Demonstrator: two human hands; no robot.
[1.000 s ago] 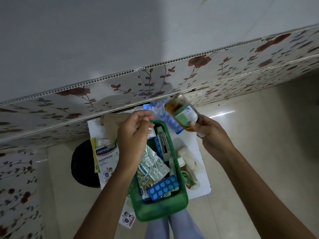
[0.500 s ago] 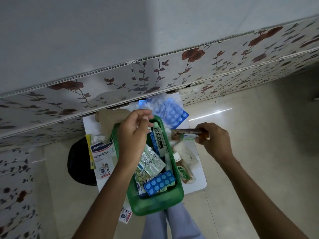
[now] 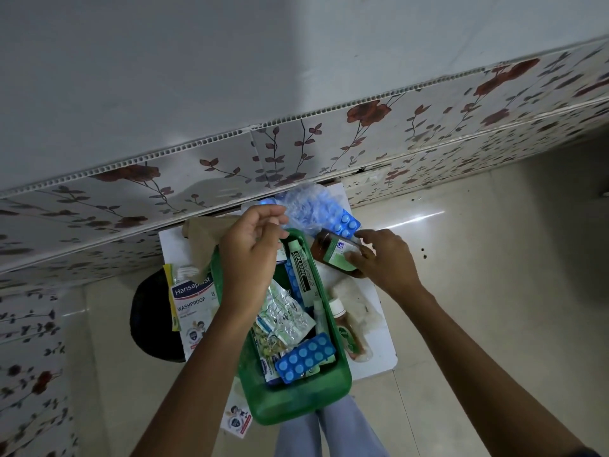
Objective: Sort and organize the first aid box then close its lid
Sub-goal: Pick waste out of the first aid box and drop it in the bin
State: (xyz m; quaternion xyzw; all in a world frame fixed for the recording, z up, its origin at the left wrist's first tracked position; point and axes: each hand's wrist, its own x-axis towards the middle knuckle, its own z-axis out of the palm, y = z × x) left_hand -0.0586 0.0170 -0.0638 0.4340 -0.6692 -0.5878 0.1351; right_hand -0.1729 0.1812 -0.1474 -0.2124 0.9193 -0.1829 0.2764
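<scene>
The green first aid box sits on a small white table, full of blister packs, foil strips and a Cipladine tube. A blue tablet strip lies on top at its near end. My left hand hovers over the box's far end, fingers curled and pinched; what it holds is hidden. My right hand grips a brown bottle with a green label, lying on its side on the table just right of the box.
A Hansaplast packet and a brown glove lie left of the box. Blue tablet strips in clear plastic sit at the table's far edge by the floral wall panel. Another small bottle lies right of the box. A dark round object sits beside the table.
My right hand lowered the brown bottle from up in the air down onto the table beside the box. My left hand stayed over the box's far end.
</scene>
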